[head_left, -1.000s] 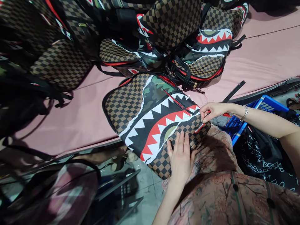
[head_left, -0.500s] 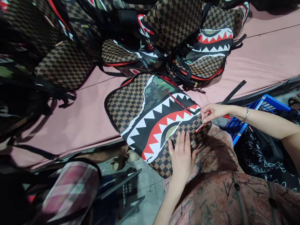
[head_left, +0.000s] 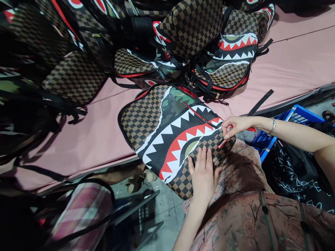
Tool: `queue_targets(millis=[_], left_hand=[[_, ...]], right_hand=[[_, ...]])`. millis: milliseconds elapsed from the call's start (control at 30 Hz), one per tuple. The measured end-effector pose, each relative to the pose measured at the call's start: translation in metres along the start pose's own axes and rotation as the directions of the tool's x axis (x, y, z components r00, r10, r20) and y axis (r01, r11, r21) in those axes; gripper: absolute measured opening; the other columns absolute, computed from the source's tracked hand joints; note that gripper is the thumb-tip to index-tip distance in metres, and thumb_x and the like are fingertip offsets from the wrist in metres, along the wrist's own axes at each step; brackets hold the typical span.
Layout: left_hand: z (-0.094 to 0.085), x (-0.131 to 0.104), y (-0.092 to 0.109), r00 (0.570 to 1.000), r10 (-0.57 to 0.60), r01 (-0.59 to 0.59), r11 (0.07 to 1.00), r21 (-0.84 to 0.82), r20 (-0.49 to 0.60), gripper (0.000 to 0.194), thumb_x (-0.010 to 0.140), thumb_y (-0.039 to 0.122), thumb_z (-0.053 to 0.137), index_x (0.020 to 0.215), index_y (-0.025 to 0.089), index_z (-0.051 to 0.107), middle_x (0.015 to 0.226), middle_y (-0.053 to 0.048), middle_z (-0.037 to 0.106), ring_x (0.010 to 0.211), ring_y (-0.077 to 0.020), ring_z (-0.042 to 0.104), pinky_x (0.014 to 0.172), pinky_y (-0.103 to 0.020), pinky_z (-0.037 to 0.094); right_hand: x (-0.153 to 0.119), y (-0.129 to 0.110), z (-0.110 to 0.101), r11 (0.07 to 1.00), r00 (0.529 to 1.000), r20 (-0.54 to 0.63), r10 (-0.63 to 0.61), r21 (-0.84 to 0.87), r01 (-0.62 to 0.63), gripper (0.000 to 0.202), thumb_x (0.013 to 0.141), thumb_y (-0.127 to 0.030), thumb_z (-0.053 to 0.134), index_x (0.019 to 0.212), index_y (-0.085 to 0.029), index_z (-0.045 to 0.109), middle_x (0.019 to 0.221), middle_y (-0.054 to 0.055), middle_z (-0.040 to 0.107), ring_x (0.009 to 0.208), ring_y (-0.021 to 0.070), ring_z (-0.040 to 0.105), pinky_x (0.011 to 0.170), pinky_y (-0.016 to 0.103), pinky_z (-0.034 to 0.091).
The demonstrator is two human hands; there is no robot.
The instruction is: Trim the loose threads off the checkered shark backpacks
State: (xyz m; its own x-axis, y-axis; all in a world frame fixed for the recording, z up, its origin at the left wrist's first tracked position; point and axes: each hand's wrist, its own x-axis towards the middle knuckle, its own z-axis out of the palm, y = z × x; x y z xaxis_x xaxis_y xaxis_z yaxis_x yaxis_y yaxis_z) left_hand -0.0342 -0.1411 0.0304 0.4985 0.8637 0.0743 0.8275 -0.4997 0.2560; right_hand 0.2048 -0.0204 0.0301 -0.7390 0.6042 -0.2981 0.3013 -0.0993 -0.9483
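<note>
A checkered backpack (head_left: 142, 120) with a camouflage band and a printed red-and-white shark mouth lies tilted across the table edge and my lap. Flat on its checkered lower part rests my left hand (head_left: 203, 172), fingers spread. Near the right-hand corner of the bag my right hand (head_left: 234, 126) is closed in a pinch at the upper end of a small red-edged label (head_left: 222, 143). The label stands tilted off the checkered surface. A zipper (head_left: 200, 116) with red edging runs across the shark print above my hands.
Several similar backpacks (head_left: 222, 73) are piled at the back and left of the pink table (head_left: 295, 66). A blue plastic crate (head_left: 300, 113) holding black fabric stands at right. Another person's plaid-clothed leg (head_left: 85, 205) is at lower left, beside a dark stool-like frame (head_left: 138, 209).
My right hand has lifted the label so that it now appears edge-on. My left hand stays in place on the backpack. The view has shifted slightly.
</note>
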Motion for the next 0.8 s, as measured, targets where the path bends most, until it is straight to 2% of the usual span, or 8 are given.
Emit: queue_targets(millis=[167,333,467,533,600,700,800], left_hand=[[0.001,0.0,0.0,1.0,-0.004,0.004,1.0,0.018,0.01,0.054,0.081,0.027,0.051,0.129,0.006,0.039,0.134,-0.021,0.042,0.128,-0.0311,0.033,0.104,-0.057,0.019],[0.001,-0.001,-0.001,1.0,0.007,-0.006,1.0,0.027,-0.015,0.053,0.081,0.025,0.051,0.129,0.006,0.039,0.134,-0.021,0.042,0.129,-0.0304,0.032,0.105,-0.056,0.019],[0.002,-0.003,-0.002,0.999,0.007,-0.006,1.0,0.012,-0.04,0.054,0.078,0.02,0.052,0.129,0.008,0.039,0.135,-0.019,0.041,0.129,-0.0302,0.031,0.105,-0.056,0.02],[0.002,-0.004,-0.004,0.999,0.012,-0.011,1.0,0.011,-0.053,0.055,0.076,0.017,0.052,0.129,0.008,0.039,0.135,-0.019,0.041,0.129,-0.0304,0.031,0.104,-0.056,0.022],[0.002,-0.005,-0.006,0.998,0.02,-0.019,1.0,0.009,-0.065,0.057,0.074,0.015,0.051,0.129,0.008,0.038,0.136,-0.019,0.041,0.129,-0.0304,0.031,0.104,-0.055,0.024],[0.006,-0.006,-0.011,0.996,0.032,-0.032,1.0,0.001,-0.081,0.06,0.072,0.014,0.049,0.131,0.01,0.036,0.137,-0.017,0.04,0.13,-0.0293,0.031,0.103,-0.053,0.028],[0.019,-0.008,-0.015,0.994,0.051,-0.05,0.999,0.015,-0.099,0.064,0.069,0.012,0.05,0.131,0.011,0.036,0.137,-0.015,0.04,0.129,-0.0285,0.033,0.102,-0.049,0.033]], right_hand=[[-0.001,-0.003,0.004,1.0,0.999,-0.043,0.012,0.025,-0.01,0.027,0.066,-0.036,0.07,0.071,-0.011,0.06,0.069,0.0,0.062,0.064,0.0087,0.054,0.061,0.021,0.042],[-0.005,-0.006,0.011,1.0,0.994,-0.109,0.0,0.02,0.002,0.03,0.066,-0.039,0.069,0.071,-0.011,0.059,0.067,0.0,0.06,0.06,0.0085,0.051,0.056,0.021,0.04],[-0.011,-0.011,0.018,0.999,0.982,-0.19,-0.017,-0.047,0.008,0.031,0.065,-0.041,0.07,0.071,-0.013,0.059,0.066,-0.001,0.058,0.058,0.0086,0.049,0.054,0.021,0.038],[-0.014,-0.011,0.02,1.0,0.97,-0.242,-0.028,-0.006,0.028,0.031,0.064,-0.041,0.071,0.07,-0.014,0.058,0.066,-0.001,0.057,0.058,0.0089,0.049,0.054,0.022,0.038],[-0.017,-0.006,0.02,0.986,0.938,-0.346,-0.017,0.148,0.073,0.031,0.066,-0.042,0.07,0.071,-0.016,0.056,0.058,-0.004,0.051,0.05,0.0075,0.043,0.048,0.021,0.034],[-0.02,0.013,0.016,0.907,0.855,-0.516,0.049,0.382,0.179,0.032,0.071,-0.049,0.064,0.077,-0.02,0.053,0.049,-0.007,0.038,0.04,0.0064,0.029,0.039,0.022,0.025],[-0.016,0.039,0.016,0.86,0.726,-0.676,0.124,0.438,0.261,0.042,0.066,-0.061,0.061,0.083,-0.023,0.054,0.061,-0.002,0.046,0.046,0.0096,0.038,0.041,0.026,0.033]])
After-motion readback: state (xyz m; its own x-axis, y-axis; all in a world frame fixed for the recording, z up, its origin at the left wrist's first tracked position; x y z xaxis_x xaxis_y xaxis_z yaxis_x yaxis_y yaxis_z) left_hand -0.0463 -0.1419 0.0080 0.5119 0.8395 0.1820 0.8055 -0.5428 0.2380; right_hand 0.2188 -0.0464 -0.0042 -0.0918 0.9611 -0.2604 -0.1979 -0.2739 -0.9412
